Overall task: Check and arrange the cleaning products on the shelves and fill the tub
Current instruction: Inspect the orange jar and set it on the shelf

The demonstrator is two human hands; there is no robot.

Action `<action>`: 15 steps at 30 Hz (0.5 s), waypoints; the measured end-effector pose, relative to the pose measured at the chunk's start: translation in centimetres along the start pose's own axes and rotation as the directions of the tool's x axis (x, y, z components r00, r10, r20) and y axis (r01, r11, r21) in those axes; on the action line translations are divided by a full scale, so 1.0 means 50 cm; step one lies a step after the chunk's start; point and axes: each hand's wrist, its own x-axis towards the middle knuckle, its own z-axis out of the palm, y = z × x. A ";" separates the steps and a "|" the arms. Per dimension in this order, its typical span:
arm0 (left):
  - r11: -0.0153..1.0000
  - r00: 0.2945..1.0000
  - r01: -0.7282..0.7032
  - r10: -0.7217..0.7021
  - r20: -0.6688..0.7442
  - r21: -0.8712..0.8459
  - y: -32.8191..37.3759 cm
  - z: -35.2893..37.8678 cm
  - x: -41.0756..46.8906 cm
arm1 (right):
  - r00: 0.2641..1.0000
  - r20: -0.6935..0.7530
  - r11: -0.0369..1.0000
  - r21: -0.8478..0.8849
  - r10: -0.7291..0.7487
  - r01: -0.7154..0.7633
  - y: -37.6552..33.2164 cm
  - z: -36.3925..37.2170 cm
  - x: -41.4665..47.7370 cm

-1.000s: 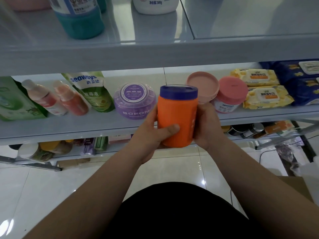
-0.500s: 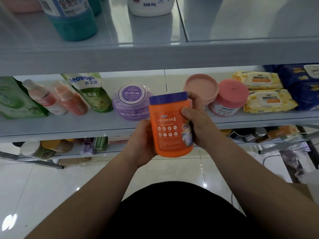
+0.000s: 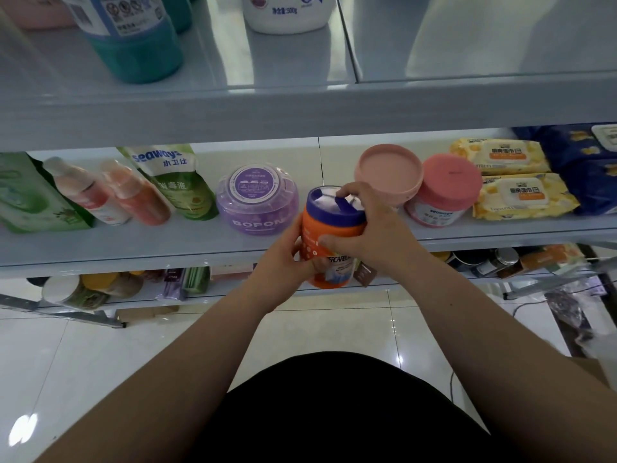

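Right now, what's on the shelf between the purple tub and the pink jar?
A shallow pink dish beside the pink jar; bare shelf toward the purple tub. Head view.

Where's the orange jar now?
Head view, centre: left hand and right hand hold the orange jar in front of the purple tub and pink jar.

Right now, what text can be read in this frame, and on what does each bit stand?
"seaways", "水卫士", "消毒液": green pouch.
"BOFON": purple tub.
"seaways": pink jar.
"500g": white bottle.
"ERCARB", part of a longer word: orange jar.
Too blurred or too small to read: the labels on the wipes packs and the blue bottle.
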 end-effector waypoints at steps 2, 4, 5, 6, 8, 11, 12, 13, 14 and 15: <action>0.992 0.997 -0.053 0.059 -0.047 0.119 0.006 -0.002 0.011 | 0.997 -0.035 0.990 -0.130 -0.062 0.058 0.002 0.009 0.011; 0.968 0.989 -0.113 0.132 -0.069 0.223 0.010 -0.008 0.025 | 0.992 -0.096 0.985 -0.156 -0.087 0.071 0.012 0.022 0.021; 0.942 0.983 -0.133 0.164 -0.076 0.308 0.010 -0.015 0.035 | 0.987 -0.136 0.986 -0.152 -0.083 0.062 0.019 0.029 0.027; 0.895 0.977 -0.141 0.195 -0.086 0.424 0.010 -0.025 0.043 | 0.983 -0.167 0.986 -0.155 -0.081 0.055 0.024 0.036 0.033; 0.689 0.951 -0.131 0.291 -0.107 0.713 0.003 -0.051 0.055 | 0.977 -0.188 0.978 -0.197 -0.100 0.062 0.034 0.052 0.045; 0.312 0.888 -0.099 0.456 -0.057 0.945 -0.013 -0.096 0.066 | 0.972 -0.214 0.975 -0.219 -0.094 0.046 0.046 0.068 0.066; 0.266 0.903 -0.064 0.426 -0.058 0.962 -0.015 -0.105 0.070 | 0.969 -0.233 0.976 -0.215 -0.082 0.030 0.049 0.071 0.073; 0.239 0.928 -0.026 0.366 -0.065 0.971 -0.017 -0.111 0.074 | 0.965 -0.251 0.976 -0.216 -0.072 0.017 0.051 0.074 0.080; 0.218 0.953 -0.003 0.295 -0.063 0.976 -0.019 -0.117 0.078 | 0.962 -0.262 0.974 -0.227 -0.071 0.010 0.053 0.077 0.087; 0.202 0.967 0.006 0.247 -0.057 0.979 -0.022 -0.123 0.082 | 0.961 -0.266 0.971 -0.240 -0.071 0.006 0.056 0.080 0.094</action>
